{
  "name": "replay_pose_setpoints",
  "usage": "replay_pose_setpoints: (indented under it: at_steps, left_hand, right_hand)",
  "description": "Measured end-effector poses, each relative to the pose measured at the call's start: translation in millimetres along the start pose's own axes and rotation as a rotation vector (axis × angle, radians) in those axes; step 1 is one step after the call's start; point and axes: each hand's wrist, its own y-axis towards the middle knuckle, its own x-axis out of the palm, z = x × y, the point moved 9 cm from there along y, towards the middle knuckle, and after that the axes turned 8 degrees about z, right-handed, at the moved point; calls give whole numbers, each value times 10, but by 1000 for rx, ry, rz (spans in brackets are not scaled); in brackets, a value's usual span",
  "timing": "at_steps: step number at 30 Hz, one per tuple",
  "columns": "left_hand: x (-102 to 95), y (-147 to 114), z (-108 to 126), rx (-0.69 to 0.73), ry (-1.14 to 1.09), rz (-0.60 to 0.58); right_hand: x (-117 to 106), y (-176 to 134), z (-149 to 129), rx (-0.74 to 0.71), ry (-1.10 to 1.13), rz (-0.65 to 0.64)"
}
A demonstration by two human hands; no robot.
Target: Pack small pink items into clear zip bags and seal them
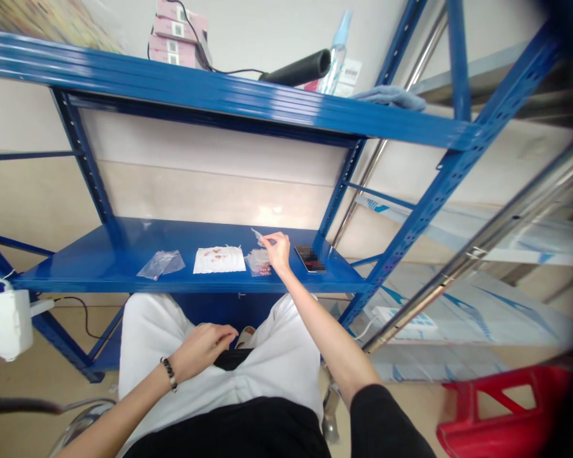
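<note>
Two hands are at work as we look down on the blue shelf (124, 254). Our right hand (277, 249) reaches out over the shelf's right half, its fingers drawn together in a pinch on a small clear bag (258, 236), which it lifts just above the shelf surface. The bag sticks out to the left of the fingertips, touching them. Directly under that hand, resting on the shelf, lies a pile of clear bags (258, 263) with something red inside; what the red bits are we cannot tell.

Our left hand (205, 346) is off the shelf, below its front edge, resting on our lap on the white trousers (143, 343). Its fingers are loosely curled, and whether they grip anything we cannot tell. A dark object (232, 359) lies against them on the lap, and a beaded bracelet (169, 373) sits on that wrist.

On the shelf, left of the pile, lies a white sheet (218, 259) with small reddish marks, and further left an empty-looking flat plastic bag (161, 263). Near the shelf's right end, just right of our right hand, lies a phone (310, 259).
</note>
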Motion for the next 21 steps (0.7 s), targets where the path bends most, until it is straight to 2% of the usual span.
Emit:
replay_pose_setpoints:
  at_steps: [2, 3, 5, 7, 10, 12, 16, 18, 21]
  left_hand:
    - [-127, 90, -65, -115, -264, 120]
    - [-171, 118, -106, -175, -409, 171]
    - [-212, 141, -177, -277, -671, 233]
    - [-203, 130, -223, -351, -876, 246]
    - [-186, 84, -240, -395, -1031, 235]
    - [-177, 48, -257, -423, -1047, 230]
    - [-173, 19, -301, -453, -959, 212]
    - [-198, 26, -317, -429, -893, 227]
    - [-214, 17, -376, -440, -839, 277]
  right_hand:
    - [-194, -201, -281, -118, 158, 81]
    - [-255, -376, -410, -169, 234, 76]
    - [-281, -836, -641, -245, 340, -39]
    - [-296, -1328, -806, -280, 395, -155]
    - [-340, -1848, -935, -322, 380, -258]
    - [-378, -1981, -971, -387, 320, -278]
    - [-399, -1949, -963, -525, 164, -276]
    - [-377, -1912, -932, -540, 118, -281]
    - [-334, -1900, -881, -481, 100, -302]
